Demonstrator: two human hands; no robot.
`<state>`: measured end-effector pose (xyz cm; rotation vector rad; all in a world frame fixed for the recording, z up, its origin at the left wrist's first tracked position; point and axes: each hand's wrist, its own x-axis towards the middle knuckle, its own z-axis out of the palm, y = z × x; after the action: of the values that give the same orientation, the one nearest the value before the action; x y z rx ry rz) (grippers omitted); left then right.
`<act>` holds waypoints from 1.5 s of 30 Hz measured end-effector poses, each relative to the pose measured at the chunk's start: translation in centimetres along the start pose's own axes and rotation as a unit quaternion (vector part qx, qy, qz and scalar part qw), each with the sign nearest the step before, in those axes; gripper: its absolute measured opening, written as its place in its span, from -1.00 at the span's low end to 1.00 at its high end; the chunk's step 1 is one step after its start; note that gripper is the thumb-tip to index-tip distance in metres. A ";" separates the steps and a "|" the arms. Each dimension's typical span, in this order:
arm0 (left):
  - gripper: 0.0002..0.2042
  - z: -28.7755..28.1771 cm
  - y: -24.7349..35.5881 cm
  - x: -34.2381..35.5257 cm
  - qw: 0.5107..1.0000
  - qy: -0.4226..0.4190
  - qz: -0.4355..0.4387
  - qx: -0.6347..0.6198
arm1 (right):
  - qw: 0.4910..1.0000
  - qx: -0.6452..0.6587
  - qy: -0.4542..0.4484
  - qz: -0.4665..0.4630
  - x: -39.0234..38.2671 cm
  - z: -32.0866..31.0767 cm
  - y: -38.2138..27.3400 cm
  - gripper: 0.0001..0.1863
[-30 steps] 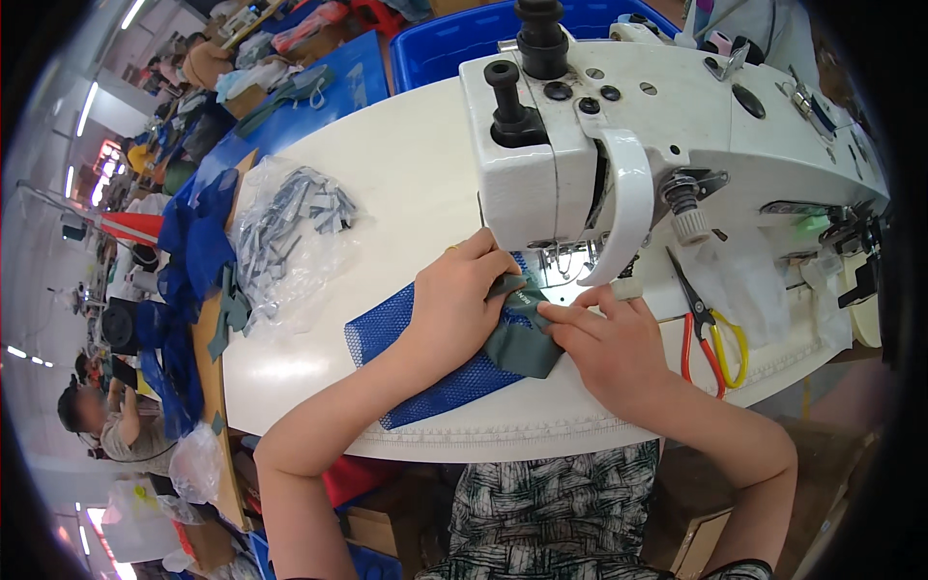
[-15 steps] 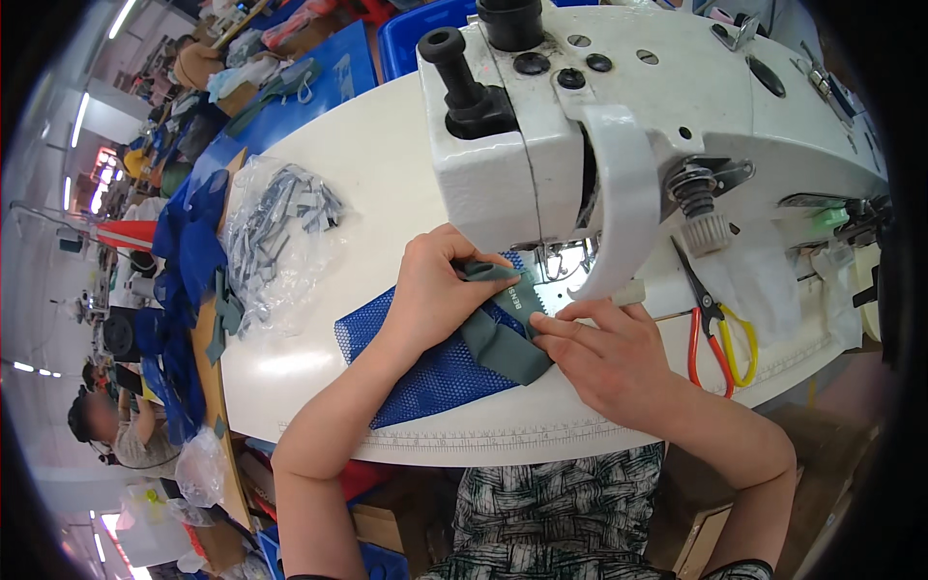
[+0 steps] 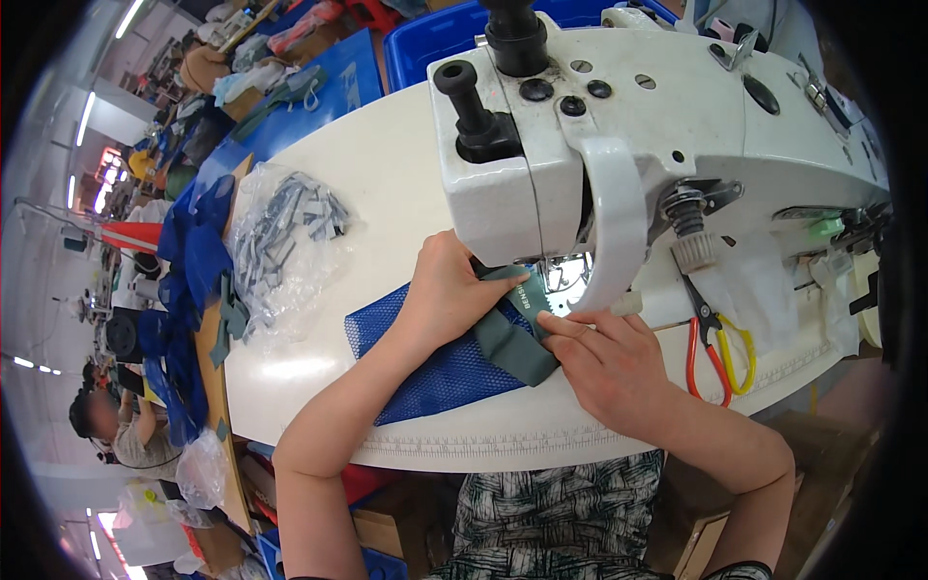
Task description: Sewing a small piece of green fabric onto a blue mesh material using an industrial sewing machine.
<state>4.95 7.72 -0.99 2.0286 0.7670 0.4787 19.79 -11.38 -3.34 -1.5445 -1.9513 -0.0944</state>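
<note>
Left hand (image 3: pixel 445 290) and right hand (image 3: pixel 614 367) on cloth at large white metal sewing machine (image 3: pixel 512 208), white tabletop (image 3: pixel 309 396) below. Blue mesh fabric piece (image 3: pixel 420 372) flat; folded dark-green cloth strip (image 3: pixel 515 350), pale print, atop it. Left wrist bent, thumb over strip, pinching; right palm down, fingertips at strip's edge, pinch cannot be told. Strip's long axis slants upper left to lower right.

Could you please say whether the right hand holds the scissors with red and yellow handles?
No, those scissors lie on the white tabletop, while the right hand touches the dark green fabric.
</note>
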 end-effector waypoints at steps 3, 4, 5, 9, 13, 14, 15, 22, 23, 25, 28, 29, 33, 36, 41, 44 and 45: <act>-0.71 -0.1 0.9 0.6 0.997 -0.010 0.033 0.068 | 1.000 -0.010 0.000 0.009 -0.3 0.0 0.1 -0.69; -0.69 -0.1 1.0 0.9 0.997 -0.014 0.038 0.070 | 1.000 -0.016 0.001 0.014 -0.3 0.1 0.2 -0.69; -0.66 0.0 1.1 1.2 0.996 -0.018 0.043 0.072 | 1.000 -0.018 0.002 0.014 -0.2 0.0 0.3 -0.69; -0.63 0.0 0.5 2.4 0.987 -0.040 0.061 0.144 | 0.998 -0.051 0.012 0.025 0.2 -0.3 0.4 -0.72; -0.59 0.5 -1.4 3.3 0.989 -0.027 0.102 0.102 | 0.998 -0.050 0.022 0.033 0.3 -0.2 0.5 -0.75; -0.58 0.7 -1.7 3.4 0.991 -0.023 0.103 0.081 | 0.998 -0.053 0.024 0.035 0.3 -0.1 0.5 -0.75; -0.58 0.9 -2.4 3.5 0.991 -0.024 0.105 0.082 | 0.997 -0.055 0.023 0.038 0.2 0.1 0.6 -0.76; -0.53 -0.1 -6.2 3.8 0.971 -0.074 0.164 0.156 | 0.995 -0.078 0.050 0.023 0.6 0.0 0.5 -0.76; -0.52 -0.2 -6.7 3.9 0.973 -0.096 0.141 0.152 | 0.995 -0.080 0.051 0.023 0.6 0.0 0.5 -0.76; -0.51 0.2 -6.0 4.1 0.977 -0.085 0.137 0.140 | 0.995 -0.085 0.051 0.027 0.3 0.2 0.7 -0.76; -0.50 0.3 -7.3 4.5 0.980 -0.088 0.125 0.127 | 0.995 -0.084 0.047 0.033 0.4 0.3 0.6 -0.76; -0.49 0.1 -8.2 4.5 0.980 -0.103 0.119 0.125 | 0.995 -0.085 0.048 0.032 0.6 0.2 0.4 -0.76; -0.50 0.0 -5.8 3.9 0.989 -0.085 0.098 0.076 | 0.995 -0.083 0.032 0.041 0.5 0.3 0.5 -0.75; -0.52 0.1 -2.1 2.8 0.991 -0.037 0.084 0.100 | 0.995 -0.083 0.021 0.051 0.2 0.6 0.8 -0.73; -0.70 1.0 -0.7 -0.5 0.993 0.084 0.081 0.023 | 0.997 -0.055 0.008 0.062 0.3 0.3 0.6 -0.73; -0.74 0.7 -0.6 -2.4 0.992 0.048 0.108 0.053 | 0.992 -0.032 -0.007 0.123 0.2 0.1 0.5 -0.77; -0.74 0.5 -0.4 -2.8 0.985 0.045 0.142 0.083 | 0.992 -0.027 0.022 0.122 0.0 0.3 0.5 -0.79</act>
<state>3.03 5.66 -1.76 2.2988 0.5874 0.6929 20.15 -11.06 -3.73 -1.7895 -1.7229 -0.0784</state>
